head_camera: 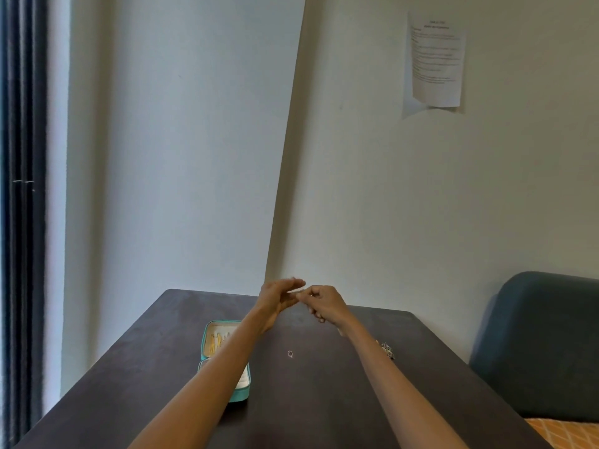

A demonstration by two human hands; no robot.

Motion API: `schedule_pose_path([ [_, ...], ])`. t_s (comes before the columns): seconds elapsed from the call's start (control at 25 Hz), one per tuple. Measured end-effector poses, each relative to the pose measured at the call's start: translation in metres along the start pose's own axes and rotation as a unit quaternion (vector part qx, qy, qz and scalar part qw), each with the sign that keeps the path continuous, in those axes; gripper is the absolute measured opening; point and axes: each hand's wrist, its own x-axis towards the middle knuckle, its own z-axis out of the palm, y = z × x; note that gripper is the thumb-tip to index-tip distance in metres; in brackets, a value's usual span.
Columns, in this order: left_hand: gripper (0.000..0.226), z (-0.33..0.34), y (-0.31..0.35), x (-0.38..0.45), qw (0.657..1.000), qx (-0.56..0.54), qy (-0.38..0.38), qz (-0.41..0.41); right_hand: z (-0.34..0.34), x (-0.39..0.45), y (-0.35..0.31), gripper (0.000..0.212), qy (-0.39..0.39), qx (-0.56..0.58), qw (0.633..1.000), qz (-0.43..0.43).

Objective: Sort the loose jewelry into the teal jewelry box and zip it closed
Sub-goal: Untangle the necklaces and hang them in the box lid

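Both hands meet above the far end of a dark table [324, 400]: the left hand [280, 294] with fingers extended, the right hand [321, 303] curled, pinching something too small to identify. The open teal jewelry box [207, 345], gold pieces inside, lies below the left forearm; a small ring [290, 353] rests between the arms

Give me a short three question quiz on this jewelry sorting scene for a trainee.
1. True or false: the teal box lies open on the table.
2. The ring on the table lies: A) inside the box, B) between the two forearms, C) on the chair.
3. Where do the left hand and right hand meet?

Key: 1 true; 2 B; 3 raised above the table's far end, fingertips together.
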Motion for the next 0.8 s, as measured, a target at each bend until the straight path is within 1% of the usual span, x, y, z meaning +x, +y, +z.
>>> schedule_pose_path([
  [0.12, 0.026, 0.004, 0.001, -0.006, 0.994, 0.084, -0.051, -0.038, -0.005, 0.006, -0.005, 0.026, 0.044, 0.013, 0.999, 0.007],
  [0.24, 0.030, 0.007, 0.003, -0.004, 0.988, 0.095, -0.103, -0.069, -0.009, 0.007, 0.004, 0.032, 0.109, 0.053, 0.992, 0.033],
  [0.4, 0.034, 0.012, 0.004, -0.002, 0.975, 0.148, -0.141, -0.091, -0.008, 0.003, 0.018, 0.029, 0.120, 0.125, 0.984, 0.045],
  [0.48, 0.031, 0.014, 0.004, 0.000, 0.974, 0.141, -0.150, -0.098, -0.008, 0.003, 0.020, 0.029, 0.124, 0.156, 0.979, 0.053],
  [0.6, 0.029, 0.014, 0.001, 0.000, 0.980, 0.054, -0.151, -0.120, -0.004, 0.003, 0.022, 0.029, 0.121, 0.166, 0.977, 0.063],
  [0.68, 0.036, 0.014, -0.001, 0.000, 0.980, -0.038, -0.145, -0.127, 0.002, 0.003, 0.025, 0.026, 0.119, 0.173, 0.975, 0.067],
  [0.76, 0.046, 0.016, -0.003, 0.003, 0.974, -0.138, -0.129, -0.121, 0.010, 0.001, 0.029, 0.021, 0.125, 0.184, 0.972, 0.072],
  [0.8, 0.049, 0.017, -0.004, 0.005, 0.970, -0.182, -0.117, -0.114, 0.015, -0.002, 0.031, 0.022, 0.128, 0.187, 0.971, 0.077],
])
